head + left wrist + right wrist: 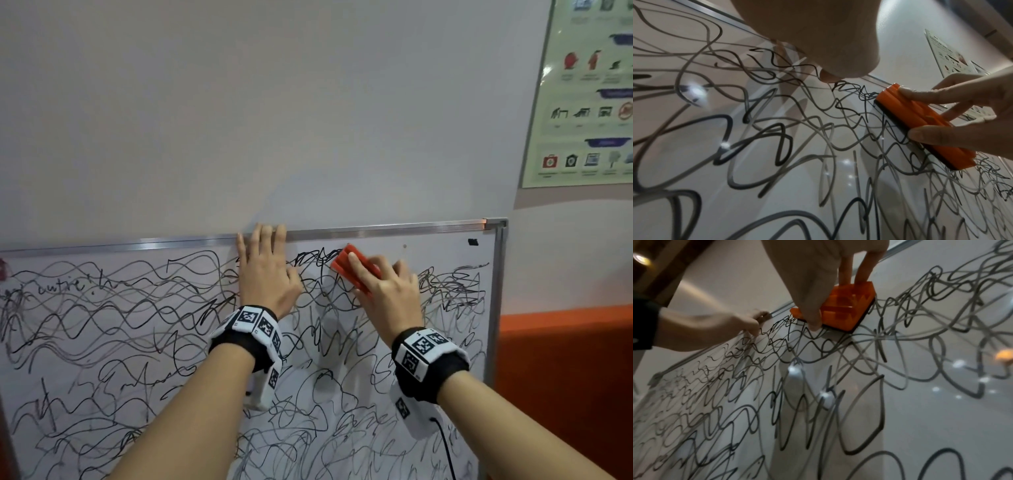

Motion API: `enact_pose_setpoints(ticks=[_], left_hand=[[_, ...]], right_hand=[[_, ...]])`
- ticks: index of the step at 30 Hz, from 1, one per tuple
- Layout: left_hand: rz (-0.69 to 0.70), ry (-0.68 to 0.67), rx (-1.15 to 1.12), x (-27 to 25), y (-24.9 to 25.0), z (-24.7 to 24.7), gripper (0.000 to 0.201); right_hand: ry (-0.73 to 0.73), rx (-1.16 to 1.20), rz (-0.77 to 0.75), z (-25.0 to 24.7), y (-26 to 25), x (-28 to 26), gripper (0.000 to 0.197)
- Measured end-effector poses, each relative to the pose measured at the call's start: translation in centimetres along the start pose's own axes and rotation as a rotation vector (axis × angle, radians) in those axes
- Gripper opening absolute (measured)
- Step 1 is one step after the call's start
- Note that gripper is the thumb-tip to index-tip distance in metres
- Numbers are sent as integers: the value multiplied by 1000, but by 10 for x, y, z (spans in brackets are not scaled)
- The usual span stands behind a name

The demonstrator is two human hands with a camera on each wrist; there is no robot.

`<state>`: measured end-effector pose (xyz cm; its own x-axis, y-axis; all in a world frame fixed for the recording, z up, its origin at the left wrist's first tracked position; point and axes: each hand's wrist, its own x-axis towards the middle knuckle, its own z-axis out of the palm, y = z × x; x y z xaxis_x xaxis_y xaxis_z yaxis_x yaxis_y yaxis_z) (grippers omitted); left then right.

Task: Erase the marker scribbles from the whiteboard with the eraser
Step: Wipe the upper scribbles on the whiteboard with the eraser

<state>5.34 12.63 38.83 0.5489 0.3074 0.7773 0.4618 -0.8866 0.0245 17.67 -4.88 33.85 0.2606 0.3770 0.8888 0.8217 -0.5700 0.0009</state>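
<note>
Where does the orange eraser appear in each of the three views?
Head: eraser right of centre, below the board's top frame, under the right hand.
Left wrist: eraser at the right edge, flat on the whiteboard.
Right wrist: eraser upper centre.
Shared landmark: the metal top frame.

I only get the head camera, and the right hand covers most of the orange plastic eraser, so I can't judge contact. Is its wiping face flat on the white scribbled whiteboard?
Observer: Yes. In the left wrist view the orange plastic eraser has a black felt layer underneath, lying flat on the white scribbled whiteboard.
Operator: How is it gripped?
Observer: The right hand pinches it, thumb on one long side, fingers on top and over the other side.
Operator: Is there ink right beside it?
Observer: Yes. In the right wrist view black marker scribbles run right up to the felt's edge.
</note>
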Motion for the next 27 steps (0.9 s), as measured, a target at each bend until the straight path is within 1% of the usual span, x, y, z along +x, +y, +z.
enact_pose_setpoints(ticks=[4,8,10,12,14,16,17,20,21,24,25,27], left_hand=[[-4,7,8,1,0,2,69],[-1,10,10,1,0,4,69],[-1,16,8,1,-1,4,70],[-2,21,10,1,0,5,71],[-8,28,5,1,0,6,73],[-8,34,-11,0,0,6,74],[-4,31,-19,-1,0,5,74],[4,18,-41,-1,-2,2,75],[4,15,-39,-1,-2,2,76],[2,20,-23,-1,0,2,77],[2,23,-21,-1,0,2,78],[7,15,-21,-1,-2,2,81]], right_hand=[[30,-26,-43,-1,-1,0,72],[72,-83,8,-5,23,-2,71],[85,-102,8,-5,24,-4,72],[85,-97,-19,-5,16,0,74],[66,-98,-80,-4,7,8,73],[49,-100,-117,-4,9,13,71],[48,-90,-104,-5,14,14,71],[75,-60,9,-9,21,6,71],[82,-57,11,-9,18,3,71],[79,-59,-81,-6,7,9,71],[80,-65,-88,-5,4,15,70],[83,-52,-51,-3,-1,22,70]])
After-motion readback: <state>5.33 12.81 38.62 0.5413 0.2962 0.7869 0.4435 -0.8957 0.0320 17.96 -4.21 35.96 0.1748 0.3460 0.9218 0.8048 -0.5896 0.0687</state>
